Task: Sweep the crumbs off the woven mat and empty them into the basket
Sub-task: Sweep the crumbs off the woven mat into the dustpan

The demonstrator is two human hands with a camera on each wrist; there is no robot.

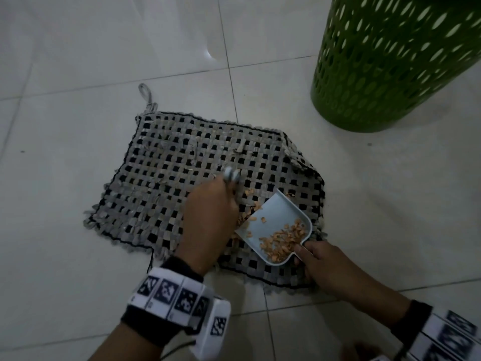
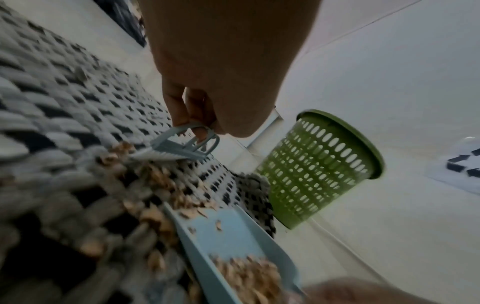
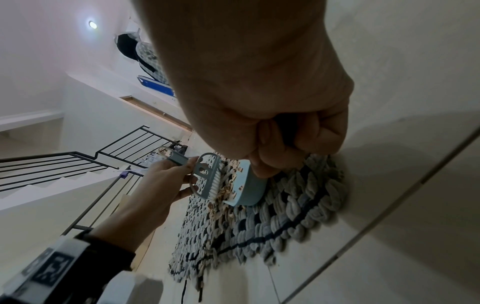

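A grey and black woven mat (image 1: pixel 182 162) lies on the tiled floor. My left hand (image 1: pixel 208 220) grips a small pale blue brush (image 2: pixel 182 147), bristles down on the mat beside tan crumbs (image 1: pixel 251 207). My right hand (image 1: pixel 320 261) holds the handle of a pale blue dustpan (image 1: pixel 276 220), its open lip set on the mat facing the brush. A heap of crumbs (image 1: pixel 281 239) lies in the pan near the handle. More crumbs (image 2: pixel 155 181) are scattered between brush and pan (image 2: pixel 233 232). In the right wrist view the brush (image 3: pixel 207 179) stands right against the pan's mouth (image 3: pixel 246 185).
A tall green perforated basket (image 1: pixel 395 61) stands on the floor beyond the mat's far right corner, also seen as the basket (image 2: pixel 319 170) in the left wrist view. White floor tiles (image 1: pixel 78 74) surround the mat. A stair railing (image 3: pixel 78 162) shows in the background.
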